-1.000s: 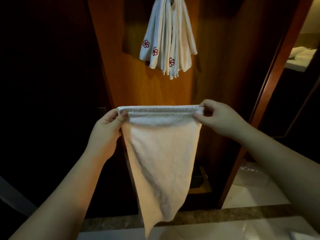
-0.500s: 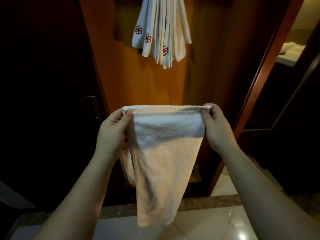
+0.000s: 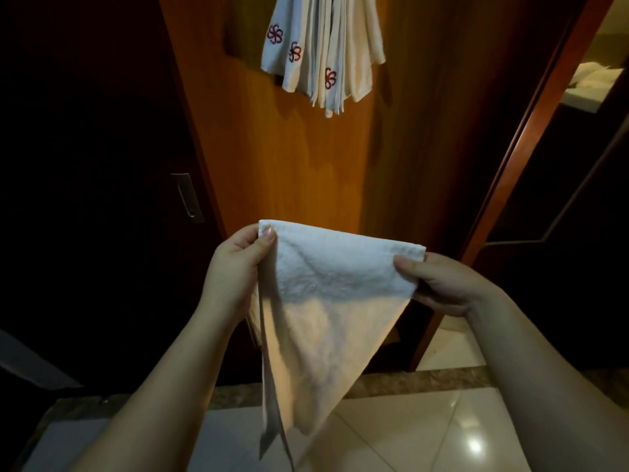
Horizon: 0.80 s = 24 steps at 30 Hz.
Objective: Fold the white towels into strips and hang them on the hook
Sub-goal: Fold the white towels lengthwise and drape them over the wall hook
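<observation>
Several folded towels (image 3: 323,52) already hang on door (image 3: 306,165), hook itself out of view; one white towel (image 3: 326,301) mid-fold at chest height, left hand (image 3: 235,270) and right hand (image 3: 446,284) each pinching top corner; strip folding, hanging remain

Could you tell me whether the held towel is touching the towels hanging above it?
Apart. The head view shows bare wooden door between the held towel and the hanging towels.

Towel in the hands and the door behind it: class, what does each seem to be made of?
Towel: probably cotton terry, going by its soft, nubby, matte white pile and limp drape. Door: looks like varnished wood or wood veneer, with orange-brown vertical grain and slight sheen.
</observation>
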Tool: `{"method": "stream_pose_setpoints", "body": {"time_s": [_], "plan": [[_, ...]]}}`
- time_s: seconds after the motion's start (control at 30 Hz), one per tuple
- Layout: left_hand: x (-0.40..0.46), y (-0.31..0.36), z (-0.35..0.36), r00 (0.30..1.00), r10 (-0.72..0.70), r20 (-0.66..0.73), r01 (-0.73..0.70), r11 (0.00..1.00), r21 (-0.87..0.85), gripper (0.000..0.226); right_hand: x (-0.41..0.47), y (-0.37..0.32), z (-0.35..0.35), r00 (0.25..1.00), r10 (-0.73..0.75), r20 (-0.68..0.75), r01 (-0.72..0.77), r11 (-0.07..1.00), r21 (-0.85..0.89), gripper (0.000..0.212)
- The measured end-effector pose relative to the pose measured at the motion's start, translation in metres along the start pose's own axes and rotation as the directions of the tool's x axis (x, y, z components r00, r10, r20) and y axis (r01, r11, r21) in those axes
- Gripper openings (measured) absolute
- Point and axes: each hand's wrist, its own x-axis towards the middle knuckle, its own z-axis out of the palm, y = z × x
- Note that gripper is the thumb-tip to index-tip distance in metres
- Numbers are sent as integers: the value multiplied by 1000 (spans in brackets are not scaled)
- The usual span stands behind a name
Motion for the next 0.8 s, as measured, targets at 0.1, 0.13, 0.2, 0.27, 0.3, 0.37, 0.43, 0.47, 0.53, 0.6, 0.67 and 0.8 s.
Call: {"method": "stream_pose_setpoints", "body": {"time_s": [0.1,0.13,0.2,0.27,0.3,0.37,0.43,0.47,0.53,0.6,0.67,0.8], "plan": [[-1,1,-6,1000,17,1,-17,1000,-11,21,0,-2,5,989,-135,-54,134,991,-17,43],[-2,1,-8,999,45,-2,-45,999,-21,20,1,-2,9,982,-171,-78,172,985,4,49],[-4,3,-10,994,111,-20,-112,993,-39,19,4,-2,14,968,-227,-110,234,971,49,57],[-5,3,-10,989,141,-50,-142,990,-25,21,8,-4,18,965,-242,-101,251,964,84,54],[-5,1,-10,988,134,-73,-135,991,-7,22,9,-4,20,967,-233,-102,242,966,88,49],[-3,-10,-10,988,97,-119,-92,995,46,24,12,-4,25,972,-178,-154,188,981,55,34],[-4,-27,-8,985,31,-169,-16,996,90,24,16,1,34,962,-123,-242,125,992,-4,28],[-5,-36,-5,979,-15,-201,35,994,100,24,19,6,40,951,-92,-296,88,996,-27,29],[-12,-54,2,956,-93,-278,130,985,117,26,22,19,54,913,-31,-406,28,1000,-13,30],[-23,-68,11,930,-101,-353,164,974,156,28,20,34,72,853,17,-521,24,997,71,35],[-40,-76,24,912,-76,-404,158,972,172,27,14,50,92,789,34,-614,33,995,97,43],[-72,-73,52,908,-81,-410,171,967,188,20,-4,74,128,774,-22,-633,-15,998,-53,43]]}}
